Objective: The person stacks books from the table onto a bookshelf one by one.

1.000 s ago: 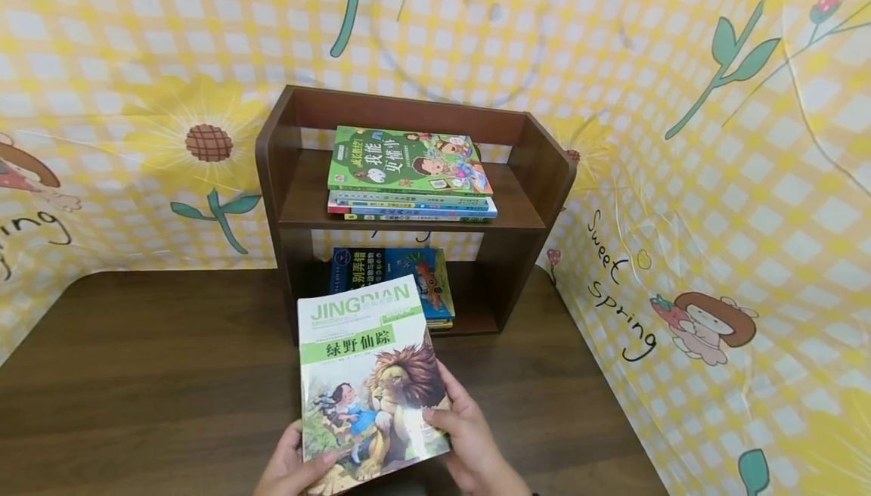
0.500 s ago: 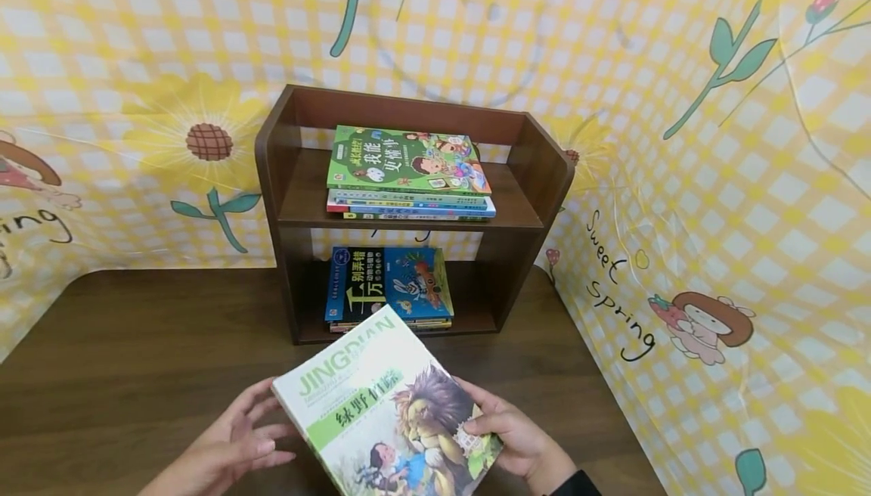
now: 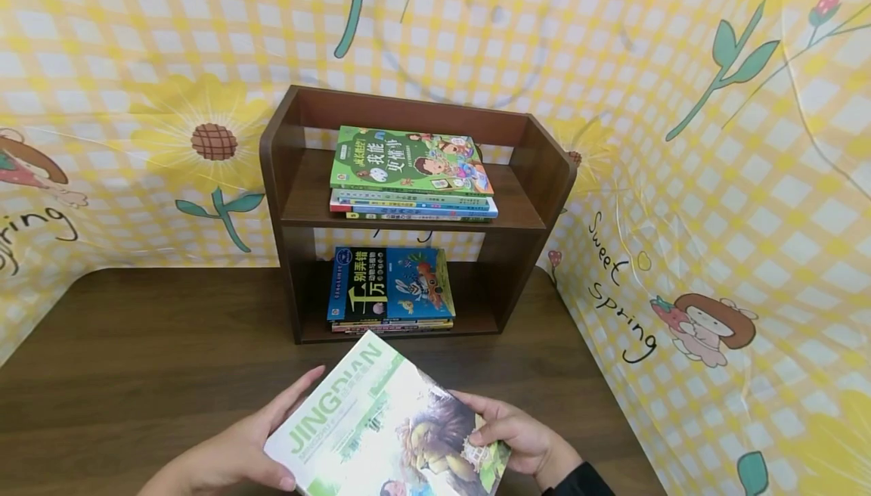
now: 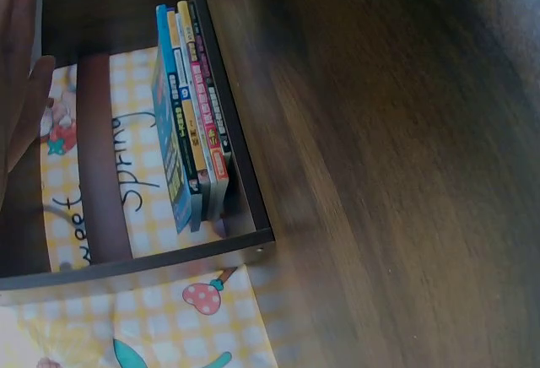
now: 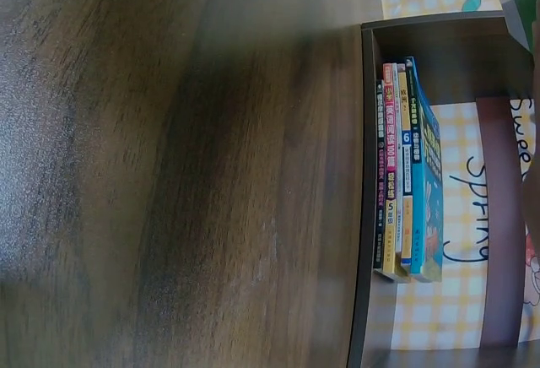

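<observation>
A paperback storybook (image 3: 381,428) with a white and green cover and a lion picture lies tilted, low in the head view. My right hand (image 3: 520,435) grips its right edge, thumb on the cover and the other fingers behind. My left hand (image 3: 252,435) is at the book's left corner, thumb tip at the cover's edge and fingers extended past the upper left side. In the left wrist view, straight fingers (image 4: 21,81) show at the left edge. Glare hides part of the cover, and its lower part is cut off.
Beyond the hands stands a brown two-tier bookshelf (image 3: 289,284). A stack of books (image 3: 411,163), green one uppermost, lies on its upper tier; another stack (image 3: 391,284), topped by a blue book, lies below. Yellow checked cloth (image 3: 136,27) lines the walls around the wooden table (image 3: 136,345).
The book has turned anticlockwise from nearly upright and moved lower, uncovering the lower stack. My left hand let go of its lower left edge and moved to its left corner; my right hand kept its grip.
</observation>
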Demonstrator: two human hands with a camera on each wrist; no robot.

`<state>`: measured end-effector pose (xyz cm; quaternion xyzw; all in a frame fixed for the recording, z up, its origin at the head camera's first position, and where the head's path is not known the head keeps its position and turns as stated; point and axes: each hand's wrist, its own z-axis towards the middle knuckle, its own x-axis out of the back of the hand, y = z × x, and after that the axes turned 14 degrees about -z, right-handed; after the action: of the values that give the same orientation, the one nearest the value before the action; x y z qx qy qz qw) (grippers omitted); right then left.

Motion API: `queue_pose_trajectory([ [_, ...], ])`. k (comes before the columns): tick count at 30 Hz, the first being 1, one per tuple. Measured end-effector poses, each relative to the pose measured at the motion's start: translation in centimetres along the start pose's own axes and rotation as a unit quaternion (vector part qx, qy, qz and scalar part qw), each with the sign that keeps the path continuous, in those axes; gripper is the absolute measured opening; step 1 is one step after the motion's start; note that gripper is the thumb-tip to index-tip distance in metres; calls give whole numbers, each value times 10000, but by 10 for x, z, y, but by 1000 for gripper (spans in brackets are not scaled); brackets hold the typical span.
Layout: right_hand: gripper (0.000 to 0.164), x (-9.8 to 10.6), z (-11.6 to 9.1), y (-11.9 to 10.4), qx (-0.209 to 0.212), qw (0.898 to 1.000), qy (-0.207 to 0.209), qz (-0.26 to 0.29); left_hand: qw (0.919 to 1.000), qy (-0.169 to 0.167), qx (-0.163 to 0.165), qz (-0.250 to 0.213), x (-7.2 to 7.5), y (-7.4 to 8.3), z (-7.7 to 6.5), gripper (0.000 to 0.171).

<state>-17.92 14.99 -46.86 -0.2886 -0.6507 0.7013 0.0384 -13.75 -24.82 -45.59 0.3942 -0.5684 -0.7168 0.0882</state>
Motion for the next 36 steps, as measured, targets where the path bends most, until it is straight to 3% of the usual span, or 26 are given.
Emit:
queue_pose_trajectory([
  [7, 64, 6, 2, -1, -86, 10000, -33, 8, 9997, 64, 228, -56, -4, -1, 5, 110],
  [10, 65, 9, 4, -1, -91, 9999, -84, 67, 9999, -13, 145, -58, -6, -3, 5, 115],
  [17, 59, 13, 6, -2, -228, 9996, -38, 170, 9977, -106, -400, 534, -5, -8, 4, 114],
  [21, 47, 10, 8, -8, -256, 9990, 194, 319, 9976, -165, -587, 332, 1, -13, 2, 111],
  [25, 64, 7, 11, -16, -65, 9959, 289, 858, 9978, -76, -665, -22, 1, -14, -2, 106],
  [30, 79, 1, 19, -20, 235, 9926, 365, 1137, 9930, -99, -1134, -303, -3, -13, -3, 101],
  [33, 74, -8, 23, -23, 230, 9912, 737, 1074, 9884, -29, -1512, -128, -6, -14, -4, 102],
  [36, 63, -21, 27, -29, 56, 9844, 1517, 885, 9850, 319, -1695, -5, -11, -14, -5, 104],
])
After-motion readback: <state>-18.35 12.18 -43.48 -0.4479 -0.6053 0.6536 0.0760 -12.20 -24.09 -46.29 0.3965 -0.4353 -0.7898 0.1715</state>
